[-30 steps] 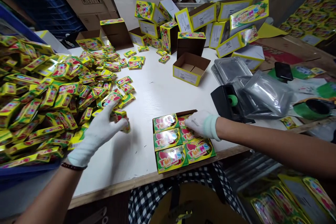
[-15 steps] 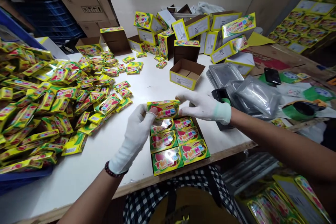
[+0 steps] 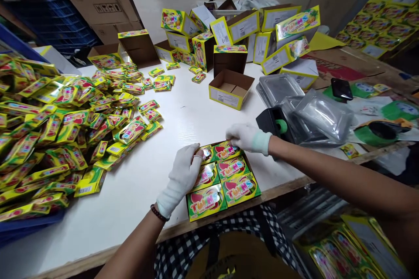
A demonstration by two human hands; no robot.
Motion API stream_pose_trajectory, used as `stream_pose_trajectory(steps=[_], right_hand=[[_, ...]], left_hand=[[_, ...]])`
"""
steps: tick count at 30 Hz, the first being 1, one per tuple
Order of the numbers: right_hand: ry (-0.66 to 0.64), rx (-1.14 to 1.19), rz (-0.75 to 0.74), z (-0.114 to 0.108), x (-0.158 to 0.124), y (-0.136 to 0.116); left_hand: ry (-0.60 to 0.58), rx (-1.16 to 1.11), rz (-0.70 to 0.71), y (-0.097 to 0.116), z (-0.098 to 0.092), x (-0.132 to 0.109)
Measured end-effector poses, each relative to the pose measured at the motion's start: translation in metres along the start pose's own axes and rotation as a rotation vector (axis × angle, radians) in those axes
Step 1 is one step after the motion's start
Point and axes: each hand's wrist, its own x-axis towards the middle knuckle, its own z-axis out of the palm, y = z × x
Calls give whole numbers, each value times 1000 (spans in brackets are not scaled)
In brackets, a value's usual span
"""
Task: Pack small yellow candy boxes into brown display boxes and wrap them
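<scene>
At the far left, a pile of small packs (image 3: 65,130) covered that side of the white surface (image 3: 131,209). A bare strip of the surface ran between the pile and the left hand (image 3: 181,174), giving room to move sideways.

The left hand, gloved in white, extended from the lower left, with a bracelet (image 3: 159,212) at the wrist. Its fingers were bent at the carton's far left corner, and its thumb lay over the pack there; whether it gripped could not be told.

The carton (image 3: 248,160) was positioned between the hands, its near side at the wooden front edge (image 3: 176,228). Its upper faces showed six larger packs (image 3: 242,189) in two columns of three.

The right hand (image 3: 245,137) was at the carton's far right corner, palm down, wrist nearly level, fingers curled toward the far right pack. Its fingertips were partly hidden, so a grip could not be confirmed. Beyond both hands, open surface extended to an open box (image 3: 225,98).

On the right, a tape dispenser (image 3: 268,122) and clear plastic trays (image 3: 324,113) limited the room just beyond the right forearm.
</scene>
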Motion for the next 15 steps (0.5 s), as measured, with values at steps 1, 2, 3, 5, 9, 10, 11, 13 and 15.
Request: stream_pose_trajectory(steps=[1,2,3,5,9,10,11,13,15], right_hand=[[17,-25,-26,5,-2,0],[31,-62,-43,9,-4,0],[39,-109,-45,12,-7,-2],[21,-214,-36,15,-12,-7],[-34,-381,-70,15,-20,-23],[-38,-409,-81,17,-21,-27],[-38,-436,-88,19,-23,-29],[-31,-487,-106,24,-25,-30],[-11,-522,-135,28,-24,-26]], left_hand=[[11,-19,1,0,1,0],[19,-39,5,1,2,0],[24,-54,9,2,3,-1],[28,-63,15,4,3,-2],[32,-48,54,-2,-4,-2],[48,-33,73,-8,-9,1],[78,2,87,-17,-16,7],[151,159,69,-40,-37,25],[187,409,-37,-70,-66,46]])
